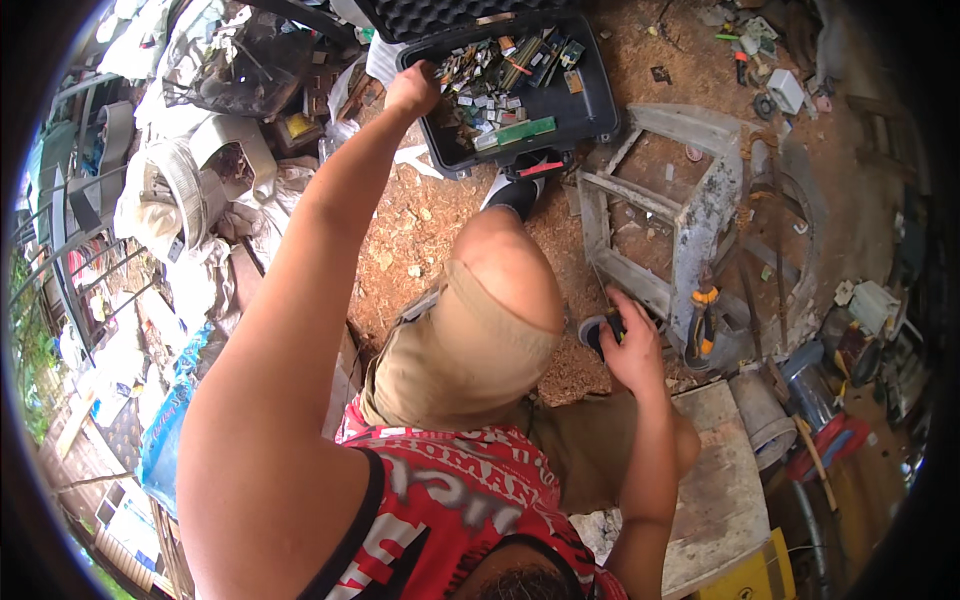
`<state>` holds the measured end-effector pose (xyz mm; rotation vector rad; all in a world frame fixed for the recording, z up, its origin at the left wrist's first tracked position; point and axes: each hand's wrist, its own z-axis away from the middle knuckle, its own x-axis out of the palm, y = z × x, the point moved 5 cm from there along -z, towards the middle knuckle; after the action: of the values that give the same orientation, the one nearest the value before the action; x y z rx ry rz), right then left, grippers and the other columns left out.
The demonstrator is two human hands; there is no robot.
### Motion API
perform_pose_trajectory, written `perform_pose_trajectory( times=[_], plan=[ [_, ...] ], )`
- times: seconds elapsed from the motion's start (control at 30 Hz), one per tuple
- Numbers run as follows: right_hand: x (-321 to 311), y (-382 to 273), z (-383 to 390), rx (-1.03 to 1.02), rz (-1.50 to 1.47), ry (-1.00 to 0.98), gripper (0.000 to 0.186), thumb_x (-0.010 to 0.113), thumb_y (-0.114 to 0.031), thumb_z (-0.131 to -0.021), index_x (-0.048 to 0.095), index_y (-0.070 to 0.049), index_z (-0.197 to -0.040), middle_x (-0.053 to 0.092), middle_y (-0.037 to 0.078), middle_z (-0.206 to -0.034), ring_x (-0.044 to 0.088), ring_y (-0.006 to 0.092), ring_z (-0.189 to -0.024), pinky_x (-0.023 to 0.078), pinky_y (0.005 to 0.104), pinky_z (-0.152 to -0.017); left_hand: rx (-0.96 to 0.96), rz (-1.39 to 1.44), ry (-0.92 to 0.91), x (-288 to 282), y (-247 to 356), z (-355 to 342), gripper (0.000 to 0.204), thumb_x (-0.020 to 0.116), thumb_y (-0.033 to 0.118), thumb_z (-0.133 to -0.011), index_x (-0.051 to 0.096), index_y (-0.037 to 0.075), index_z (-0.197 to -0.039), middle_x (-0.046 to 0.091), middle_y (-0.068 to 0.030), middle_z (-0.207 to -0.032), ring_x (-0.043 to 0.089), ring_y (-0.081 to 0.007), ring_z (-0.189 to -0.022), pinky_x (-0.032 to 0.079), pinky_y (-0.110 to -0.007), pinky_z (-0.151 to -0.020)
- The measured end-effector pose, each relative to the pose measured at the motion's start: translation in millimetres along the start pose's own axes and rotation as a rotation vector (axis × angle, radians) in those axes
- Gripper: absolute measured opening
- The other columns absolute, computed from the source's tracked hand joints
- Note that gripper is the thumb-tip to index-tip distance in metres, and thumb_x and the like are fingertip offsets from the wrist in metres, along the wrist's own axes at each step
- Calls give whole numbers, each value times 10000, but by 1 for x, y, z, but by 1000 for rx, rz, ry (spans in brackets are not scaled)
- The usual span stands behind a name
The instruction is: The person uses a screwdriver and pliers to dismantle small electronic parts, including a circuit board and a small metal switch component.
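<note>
At its left edge, a black plastic case [612, 110] with its lid up is gripped by my left hand [412, 92]. The curled fingertips are partly hidden. Inside the case lies a heap of small circuit boards [485, 75], and a green strip [525, 132] rests near its front. Lower and to the right, my right hand [636, 350] is closed around a tool [614, 326] with a dark and yellow-green handle. A thin shaft seems to point up from it, but its tip is hard to make out. Pliers [703, 325] with orange and black handles hang on a worn frame close by.
The worn grey frame [660, 205] stands right of my bent knee. Wood chips [410, 240] cover the ground. A white motor-like housing [180, 195] and scrap crowd the left. A grey bucket [762, 415] and a pale board [715, 480] are at the lower right.
</note>
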<state>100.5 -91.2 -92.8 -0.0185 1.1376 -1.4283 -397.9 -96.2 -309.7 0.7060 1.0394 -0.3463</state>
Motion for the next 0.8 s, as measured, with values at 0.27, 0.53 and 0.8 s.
perform_pose_trajectory(
  times=[0.27, 0.53, 0.8],
  plan=[
    [-11, 3, -10, 52, -40, 5, 503, 603, -52, -825, 529, -82, -1321, 605, 226, -1134, 577, 437, -1050, 484, 459, -883, 204, -262, -108, 26, 27, -24, 455, 637, 366, -861, 588, 174, -1270, 619, -199, -1219, 590, -355, -1149, 480, -438, -977],
    [-10, 2, -18, 9, -20, -16, 502, 609, -53, -823, 536, -82, -1318, 608, 223, -1091, 596, 433, -999, 495, 459, -849, 4, -200, -106, 89, -16, -40, 511, 655, 333, -838, 554, 200, -1321, 472, -184, -1394, 447, -383, -1286, 431, -422, -1047],
    [-12, 5, -11, 44, 2, 24, 497, 610, -47, -818, 549, -79, -1310, 608, 215, -1080, 613, 417, -986, 509, 449, -835, 94, -100, 251, 62, 48, 26, 839, 680, 468, -796, 360, 46, -1448, 389, -199, -1470, 384, -365, -1341, 317, -441, -1123]
  ],
)
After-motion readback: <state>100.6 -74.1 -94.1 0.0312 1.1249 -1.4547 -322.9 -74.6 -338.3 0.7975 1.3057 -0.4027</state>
